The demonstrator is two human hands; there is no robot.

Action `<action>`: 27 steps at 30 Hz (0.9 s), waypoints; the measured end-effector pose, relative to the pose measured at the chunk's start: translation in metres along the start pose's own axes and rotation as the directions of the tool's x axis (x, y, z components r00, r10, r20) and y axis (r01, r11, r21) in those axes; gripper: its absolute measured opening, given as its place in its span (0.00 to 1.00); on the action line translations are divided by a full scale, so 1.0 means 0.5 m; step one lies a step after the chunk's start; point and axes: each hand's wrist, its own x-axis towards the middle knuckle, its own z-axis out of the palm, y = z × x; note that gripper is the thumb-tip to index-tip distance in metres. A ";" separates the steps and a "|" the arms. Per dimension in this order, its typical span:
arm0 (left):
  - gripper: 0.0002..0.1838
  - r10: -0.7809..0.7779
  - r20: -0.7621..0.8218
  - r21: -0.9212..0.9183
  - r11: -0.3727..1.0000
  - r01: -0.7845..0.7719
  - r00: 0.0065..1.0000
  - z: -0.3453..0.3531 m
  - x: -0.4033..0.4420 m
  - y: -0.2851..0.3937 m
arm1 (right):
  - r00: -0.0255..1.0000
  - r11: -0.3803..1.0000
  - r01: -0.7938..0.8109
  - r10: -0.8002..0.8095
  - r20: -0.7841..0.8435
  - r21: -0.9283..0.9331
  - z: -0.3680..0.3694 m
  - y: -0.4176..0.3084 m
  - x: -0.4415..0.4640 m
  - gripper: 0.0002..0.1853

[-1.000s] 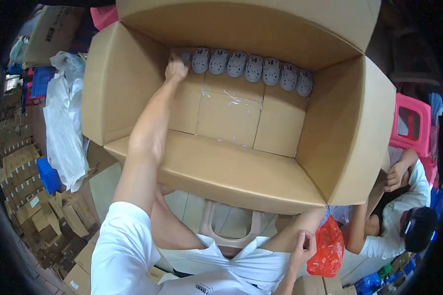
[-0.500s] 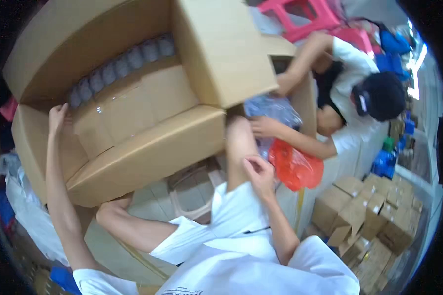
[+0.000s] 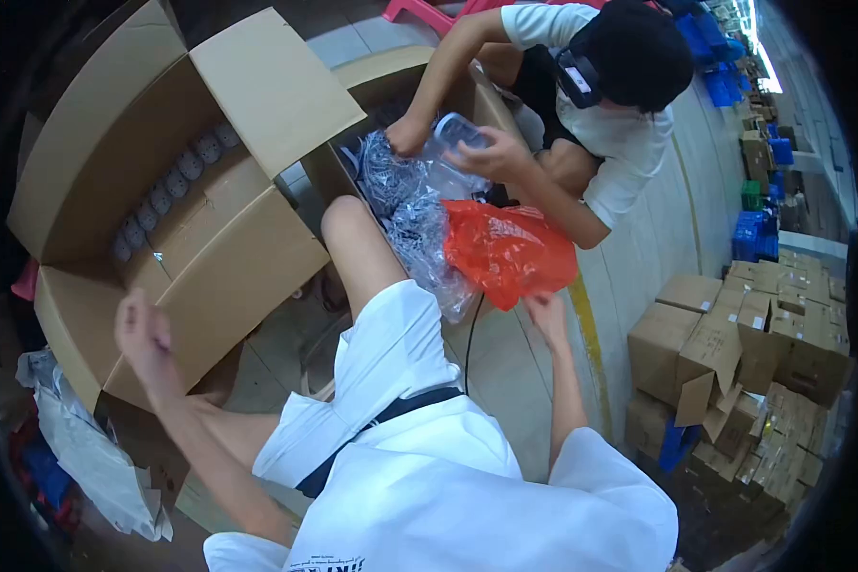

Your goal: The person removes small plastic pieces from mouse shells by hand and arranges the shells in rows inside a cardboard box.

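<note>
My left hand [image 3: 145, 334] hovers over the near wall of a large cardboard box [image 3: 229, 253], its fingers smeared by motion. Along the far side inside that box stands a row of several pale, rounded items [image 3: 176, 181]; I cannot make out what they are. My right hand [image 3: 547, 316] is at the lower edge of a red plastic bag [image 3: 505, 250], fingertips closed on it. The bag lies at the edge of a second carton, beside clear plastic and grey-blue shredded filler [image 3: 405, 195].
A co-worker [image 3: 629, 124] sits across the second carton, one hand in the filler, the other holding a clear plastic container [image 3: 459, 133]. Stacked cardboard boxes [image 3: 705, 353] stand at right. White plastic sheeting [image 3: 91, 439] lies at left; pink stools [image 3: 429, 13] stand behind.
My view has turned to the right. My left hand has come away from the box's inner left side. My right hand has moved from above my knee to the red bag. The co-worker now holds up a container.
</note>
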 end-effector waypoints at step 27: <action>0.09 -0.610 0.216 -0.042 0.775 0.631 0.763 0.225 -0.407 -0.208 | 0.936 0.061 -0.337 -0.087 0.341 0.940 0.199 0.154 0.273 0.33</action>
